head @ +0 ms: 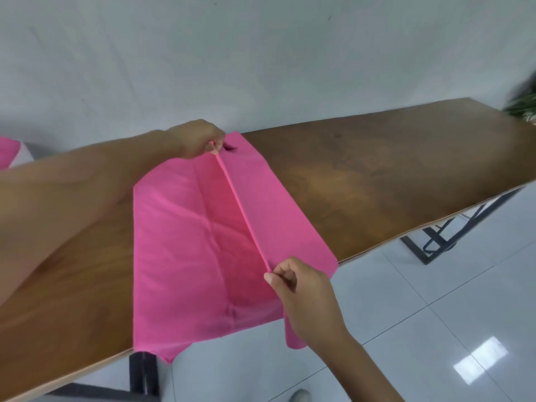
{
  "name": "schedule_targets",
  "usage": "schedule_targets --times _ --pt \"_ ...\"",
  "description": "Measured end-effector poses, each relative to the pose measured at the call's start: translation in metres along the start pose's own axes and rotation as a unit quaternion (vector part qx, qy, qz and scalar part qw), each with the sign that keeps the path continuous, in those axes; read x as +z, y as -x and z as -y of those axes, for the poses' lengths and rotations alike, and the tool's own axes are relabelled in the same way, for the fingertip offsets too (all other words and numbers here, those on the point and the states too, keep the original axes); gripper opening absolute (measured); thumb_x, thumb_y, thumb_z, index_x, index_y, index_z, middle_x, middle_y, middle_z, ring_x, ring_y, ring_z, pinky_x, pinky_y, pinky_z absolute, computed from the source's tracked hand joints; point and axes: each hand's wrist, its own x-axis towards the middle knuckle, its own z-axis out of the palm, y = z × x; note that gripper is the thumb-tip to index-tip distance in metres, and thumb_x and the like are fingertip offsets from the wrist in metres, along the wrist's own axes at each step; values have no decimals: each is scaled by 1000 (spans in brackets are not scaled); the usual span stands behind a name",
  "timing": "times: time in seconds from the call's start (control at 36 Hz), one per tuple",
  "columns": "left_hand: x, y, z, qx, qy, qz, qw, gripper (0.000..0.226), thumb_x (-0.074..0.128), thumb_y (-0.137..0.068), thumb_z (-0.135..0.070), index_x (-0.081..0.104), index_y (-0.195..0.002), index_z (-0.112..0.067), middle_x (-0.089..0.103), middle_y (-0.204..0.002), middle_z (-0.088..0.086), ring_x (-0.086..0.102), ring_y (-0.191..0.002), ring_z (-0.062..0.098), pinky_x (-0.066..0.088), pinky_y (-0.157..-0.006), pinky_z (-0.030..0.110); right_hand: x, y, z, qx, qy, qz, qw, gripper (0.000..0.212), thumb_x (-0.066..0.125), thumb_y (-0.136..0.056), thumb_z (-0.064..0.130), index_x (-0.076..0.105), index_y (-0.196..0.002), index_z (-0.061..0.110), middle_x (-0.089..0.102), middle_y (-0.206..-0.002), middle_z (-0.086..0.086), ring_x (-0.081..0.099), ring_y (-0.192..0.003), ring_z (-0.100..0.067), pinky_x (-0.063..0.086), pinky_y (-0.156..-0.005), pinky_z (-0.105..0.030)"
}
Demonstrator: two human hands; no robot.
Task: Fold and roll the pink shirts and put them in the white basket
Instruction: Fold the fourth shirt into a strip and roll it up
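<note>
A pink shirt (185,245) lies spread across the brown wooden table (377,175), its near end hanging over the front edge. A raised fold ridge runs lengthwise through the cloth. My left hand (200,139) pinches the far end of that ridge near the table's back edge. My right hand (301,288) pinches the near end of the same ridge at the front edge. The cloth between them is pulled taut. At the far left edge of the view, more pink fabric (7,152) sits in a white container (24,153), mostly cut off.
The table's right half shows bare wood. Black metal table legs (435,242) stand on a glossy white tiled floor (435,329). A green plant (522,107) is at the far right table end. A grey wall is behind.
</note>
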Motion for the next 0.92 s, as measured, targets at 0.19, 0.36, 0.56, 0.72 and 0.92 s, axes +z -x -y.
schedule_targets --times 0.19,0.36,0.56,0.72,0.92 --pt "-23 46 26 6 -14 -12 1000 17 62 -88 7 68 -87 -9 62 -85 4 55 -82 27 41 -73 34 34 21 46 -13 -17 -8 1000 21 68 -95 32 59 -77 25 63 -69 10 59 -69 -13 50 -66 -32" --pt "-38 86 43 -6 -2 -32 999 18 62 -90 6 68 -88 -11 67 -90 6 58 -87 27 46 -78 37 59 35 77 -39 -29 -5 999 21 67 -96 34 60 -79 24 63 -73 8 59 -70 -16 49 -66 -36" --pt "-38 136 66 -28 15 -36 999 12 64 -91 3 68 -90 -8 70 -95 9 62 -93 29 51 -87 46 96 50 99 -67 -14 32 997 20 65 -96 36 60 -81 24 61 -70 7 56 -67 -13 47 -61 -27" --pt "-10 180 87 -85 30 -51 995 17 64 -85 8 68 -87 -9 70 -90 9 65 -89 32 52 -84 44 140 58 93 -51 3 121 991 9 62 -98 30 64 -92 24 66 -76 11 62 -72 -9 54 -70 -28" --pt "37 229 85 -139 54 -56 987 20 71 -88 -2 59 -80 -16 62 -83 -3 56 -80 20 37 -72 30 172 69 66 -8 46 228 973 19 57 -98 33 65 -112 23 68 -91 15 61 -83 0 51 -76 -23"
